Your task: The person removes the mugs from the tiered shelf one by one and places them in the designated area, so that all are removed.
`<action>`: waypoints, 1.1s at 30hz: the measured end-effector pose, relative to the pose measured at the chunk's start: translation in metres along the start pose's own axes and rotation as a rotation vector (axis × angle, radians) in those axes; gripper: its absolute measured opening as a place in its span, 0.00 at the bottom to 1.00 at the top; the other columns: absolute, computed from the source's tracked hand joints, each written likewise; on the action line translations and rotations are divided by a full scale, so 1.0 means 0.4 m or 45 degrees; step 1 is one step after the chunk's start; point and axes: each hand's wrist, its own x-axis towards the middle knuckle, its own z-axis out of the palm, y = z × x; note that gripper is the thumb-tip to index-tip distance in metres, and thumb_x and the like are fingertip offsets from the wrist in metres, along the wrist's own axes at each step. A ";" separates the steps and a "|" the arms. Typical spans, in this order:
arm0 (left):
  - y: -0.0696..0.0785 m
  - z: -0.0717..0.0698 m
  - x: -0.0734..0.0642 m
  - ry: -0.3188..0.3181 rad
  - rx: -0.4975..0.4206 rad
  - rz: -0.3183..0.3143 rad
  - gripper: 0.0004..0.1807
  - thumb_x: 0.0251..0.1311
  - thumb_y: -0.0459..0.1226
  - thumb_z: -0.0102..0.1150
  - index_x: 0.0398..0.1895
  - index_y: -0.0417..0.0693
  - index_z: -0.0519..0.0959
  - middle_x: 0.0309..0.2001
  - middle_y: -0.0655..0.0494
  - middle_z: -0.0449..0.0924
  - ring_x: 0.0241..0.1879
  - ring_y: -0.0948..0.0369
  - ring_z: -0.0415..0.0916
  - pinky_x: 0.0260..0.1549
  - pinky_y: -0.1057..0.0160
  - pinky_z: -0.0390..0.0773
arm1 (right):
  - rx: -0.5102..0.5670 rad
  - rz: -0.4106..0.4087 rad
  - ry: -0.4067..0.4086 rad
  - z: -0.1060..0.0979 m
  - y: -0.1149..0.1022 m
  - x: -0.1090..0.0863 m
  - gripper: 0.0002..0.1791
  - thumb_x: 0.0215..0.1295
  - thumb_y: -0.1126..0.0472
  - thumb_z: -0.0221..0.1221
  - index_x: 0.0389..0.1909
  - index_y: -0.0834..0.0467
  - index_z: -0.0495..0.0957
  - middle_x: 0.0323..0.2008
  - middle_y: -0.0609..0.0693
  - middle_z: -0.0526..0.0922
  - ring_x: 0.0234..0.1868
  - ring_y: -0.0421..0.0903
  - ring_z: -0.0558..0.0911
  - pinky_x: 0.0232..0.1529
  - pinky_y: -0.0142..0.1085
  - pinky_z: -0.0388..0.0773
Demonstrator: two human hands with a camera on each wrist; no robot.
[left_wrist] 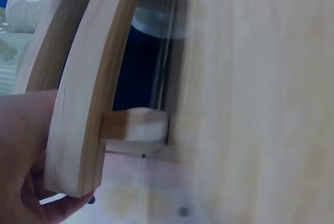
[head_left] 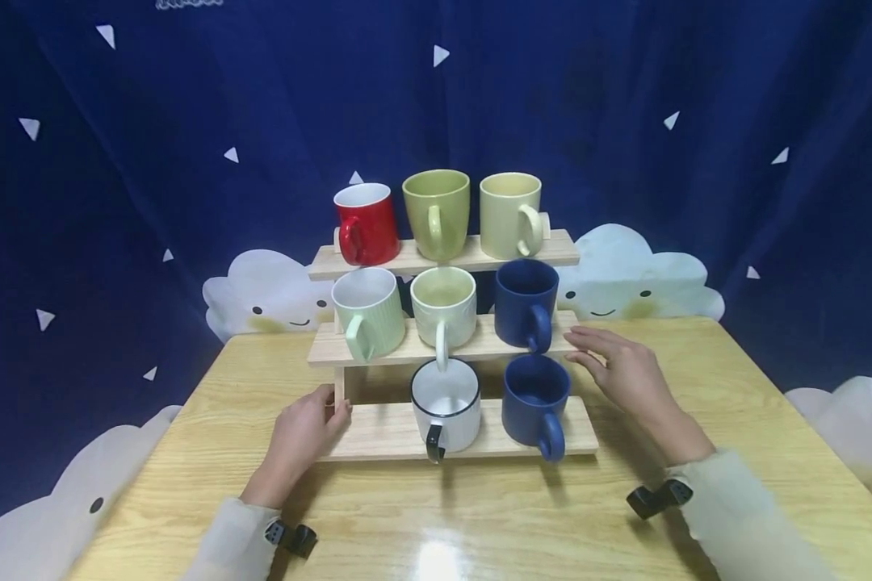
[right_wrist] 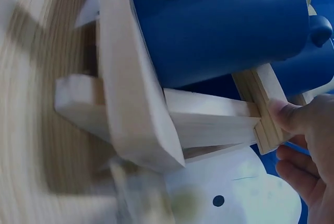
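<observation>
Fingers of the left hand (head_left: 307, 426) grip the bottom tier's (head_left: 378, 428) left end; the right hand (head_left: 628, 371) pinches the middle tier's (head_left: 486, 345) right end. Wooden rack (head_left: 412, 347) location: mid-table (head_left: 407, 512), bearing eight mugs (head_left: 446, 403).

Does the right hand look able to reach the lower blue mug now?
Probably yes: once the right hand releases the middle shelf, nothing visible stands between it and the lower blue mug.
</observation>
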 end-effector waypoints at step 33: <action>-0.034 -0.042 -0.049 -0.266 0.049 0.176 0.57 0.36 0.73 0.65 0.67 0.48 0.72 0.61 0.47 0.75 0.60 0.48 0.72 0.56 0.43 0.74 | 0.007 0.083 -0.002 0.003 -0.018 -0.006 0.20 0.56 0.64 0.70 0.50 0.60 0.84 0.51 0.57 0.83 0.51 0.60 0.82 0.50 0.57 0.79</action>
